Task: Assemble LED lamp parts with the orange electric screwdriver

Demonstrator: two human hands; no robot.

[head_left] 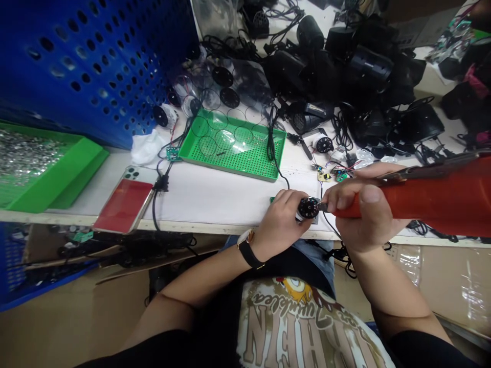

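The left hand (280, 222) and the right hand (364, 212) are close together just above the front edge of the bench (199, 226), with the work between them. The left hand's fingers are clamped around a round black lamp disc (308, 208), which has a pale body behind it and sits just over a small metal-edged plate. The right hand is clamped around the thick orange-red handle of a soldering iron (425, 197), and its thin metal tip (323, 207) reaches the edge of the disc. A wristwatch with a black strap (247, 249) circles the left wrist. Just beyond the hands, small circuit boards (325, 176) and thin coloured wires lie on the bench. Farther left of the hands are a green perforated tray (249, 163) holding clear rings, a phone in a red case (125, 199), and a green tray of small silver parts (23, 158) beside a blue perforated crate (88, 66). Well beyond the hands, black lamp housings (345, 64) lie heaped among tangled black cables (276, 28).
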